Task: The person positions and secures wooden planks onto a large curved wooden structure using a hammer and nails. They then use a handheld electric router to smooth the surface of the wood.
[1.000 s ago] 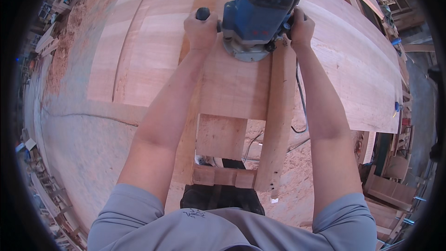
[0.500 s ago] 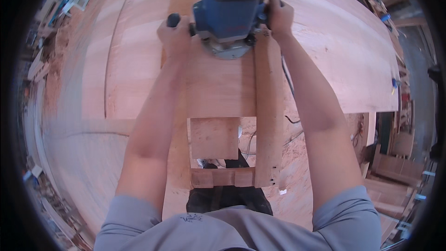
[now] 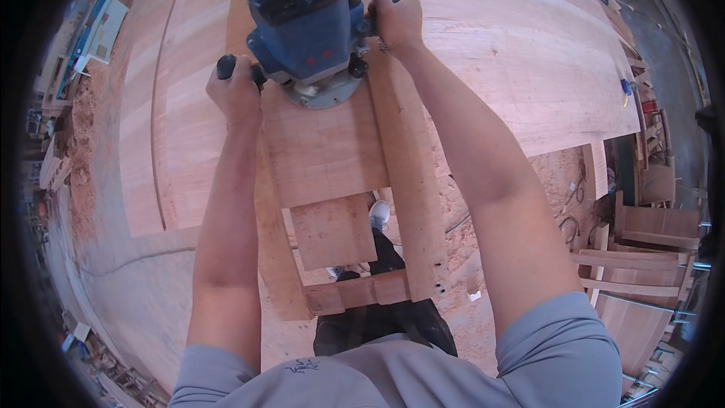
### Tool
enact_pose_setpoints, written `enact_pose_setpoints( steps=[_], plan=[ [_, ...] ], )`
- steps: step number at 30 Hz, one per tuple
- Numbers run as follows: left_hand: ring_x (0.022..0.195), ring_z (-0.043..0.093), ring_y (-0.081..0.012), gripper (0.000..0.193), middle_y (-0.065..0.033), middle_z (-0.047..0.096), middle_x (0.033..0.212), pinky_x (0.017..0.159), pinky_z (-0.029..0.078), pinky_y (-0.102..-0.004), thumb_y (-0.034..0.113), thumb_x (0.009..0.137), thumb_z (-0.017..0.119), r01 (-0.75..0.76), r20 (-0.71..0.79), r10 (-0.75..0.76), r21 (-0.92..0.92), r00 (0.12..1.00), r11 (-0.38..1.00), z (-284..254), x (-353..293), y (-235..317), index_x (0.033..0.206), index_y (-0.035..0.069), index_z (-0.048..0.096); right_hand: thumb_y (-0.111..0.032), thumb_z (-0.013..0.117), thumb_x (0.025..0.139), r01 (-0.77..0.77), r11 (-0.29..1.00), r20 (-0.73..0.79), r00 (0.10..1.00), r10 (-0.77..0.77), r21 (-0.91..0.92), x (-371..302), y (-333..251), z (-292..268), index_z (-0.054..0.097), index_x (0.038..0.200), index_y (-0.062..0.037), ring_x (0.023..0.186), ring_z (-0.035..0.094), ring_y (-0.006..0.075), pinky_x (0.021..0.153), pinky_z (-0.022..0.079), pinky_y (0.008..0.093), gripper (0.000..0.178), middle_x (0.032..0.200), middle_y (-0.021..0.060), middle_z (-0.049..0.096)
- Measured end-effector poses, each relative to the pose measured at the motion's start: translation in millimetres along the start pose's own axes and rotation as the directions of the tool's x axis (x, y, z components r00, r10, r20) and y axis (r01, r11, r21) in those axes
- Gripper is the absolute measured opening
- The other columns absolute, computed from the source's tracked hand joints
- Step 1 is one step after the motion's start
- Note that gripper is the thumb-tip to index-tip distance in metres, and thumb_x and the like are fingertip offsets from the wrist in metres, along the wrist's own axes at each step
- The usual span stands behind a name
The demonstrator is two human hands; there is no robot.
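Note:
A blue and black plunge router (image 3: pixel 298 23) stands on a wide wooden panel (image 3: pixel 521 68), its round metal base lying between two long wooden rails. My left hand (image 3: pixel 236 91) is closed round the router's black left knob, whose end shows above the fist. On the other side, my right hand (image 3: pixel 398 19) grips the right handle, with the thumb on top. The right rail (image 3: pixel 411 181) runs toward me under my right forearm; my left forearm partly covers the left rail (image 3: pixel 279 257). A wooden crosspiece (image 3: pixel 359 292) joins both rails near my body. The router's bit is hidden.
A smaller board (image 3: pixel 332 234) lies between the rails past the panel's near edge. Sawdust covers the floor (image 3: pixel 143 272), where a cable runs. Wooden frames (image 3: pixel 649 257) are stacked at the right, and a blue-and-white object (image 3: pixel 94 30) stands at the far left.
The view has turned, so router, rails and panel appear further left and tilted. Both hands keep their grip on the router, which stays between the rails.

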State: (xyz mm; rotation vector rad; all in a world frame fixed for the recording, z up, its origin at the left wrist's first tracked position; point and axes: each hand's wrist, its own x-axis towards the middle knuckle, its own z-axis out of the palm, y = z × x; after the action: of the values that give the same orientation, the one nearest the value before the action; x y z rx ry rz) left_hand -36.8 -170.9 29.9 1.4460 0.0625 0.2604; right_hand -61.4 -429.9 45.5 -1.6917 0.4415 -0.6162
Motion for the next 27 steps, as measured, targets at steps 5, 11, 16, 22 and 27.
enact_pose_setpoints(
  steps=[5,11,16,22,27],
  plan=[
    [0.044,0.054,-0.014,0.013,-0.0047,0.057,0.061,0.039,0.04,-0.0274,0.007,0.084,0.067,-0.047,0.019,0.047,0.005,0.999,0.999,-6,-2,-4,0.073,0.003,0.061,-0.043,0.064,0.094,0.013,1.0,0.015,1.0,-0.013,-0.004,-4,1,-2,0.072,0.072,0.0028,0.063,0.066,0.0193,0.065,0.052,0.0339,0.051,0.067,0.0104,0.07],
    [0.046,0.055,-0.0133,0.013,-0.0048,0.058,0.062,0.041,0.042,-0.0276,0.007,0.084,0.067,-0.069,0.035,0.069,0.015,0.997,0.997,-10,-5,-4,0.073,0.003,0.061,-0.042,0.063,0.094,0.011,1.0,0.023,1.0,-0.012,0.013,-4,5,-2,0.071,0.072,0.0035,0.063,0.07,0.0194,0.065,0.055,0.0335,0.051,0.066,0.0116,0.071],
    [0.048,0.055,-0.0124,0.014,-0.0055,0.061,0.064,0.043,0.043,-0.0277,0.007,0.085,0.066,-0.096,0.003,0.096,0.05,0.995,0.994,-11,-4,-10,0.073,0.001,0.062,-0.04,0.065,0.093,0.005,1.0,0.019,1.0,-0.005,0.028,-7,3,-5,0.07,0.072,0.0028,0.063,0.068,0.0183,0.063,0.053,0.0322,0.048,0.067,0.011,0.07],
    [0.047,0.055,-0.0119,0.015,-0.0047,0.061,0.062,0.043,0.043,-0.0285,0.008,0.086,0.064,-0.133,0.02,0.132,0.104,0.991,0.986,-15,-5,-9,0.074,0.0,0.065,-0.041,0.065,0.093,-0.046,0.997,0.025,0.999,0.045,0.059,-9,1,-6,0.07,0.073,0.0022,0.059,0.064,0.0168,0.057,0.051,0.0315,0.048,0.067,0.0092,0.069],
    [0.047,0.054,-0.0118,0.016,-0.0045,0.06,0.061,0.043,0.042,-0.0285,0.008,0.086,0.064,-0.14,0.02,0.139,0.13,0.99,0.982,-15,-10,-6,0.072,0.001,0.063,-0.043,0.065,0.093,-0.119,0.991,0.031,0.993,0.117,0.059,-10,0,-7,0.07,0.072,0.0014,0.059,0.064,0.0166,0.054,0.05,0.031,0.049,0.066,0.0082,0.068]
  ],
)
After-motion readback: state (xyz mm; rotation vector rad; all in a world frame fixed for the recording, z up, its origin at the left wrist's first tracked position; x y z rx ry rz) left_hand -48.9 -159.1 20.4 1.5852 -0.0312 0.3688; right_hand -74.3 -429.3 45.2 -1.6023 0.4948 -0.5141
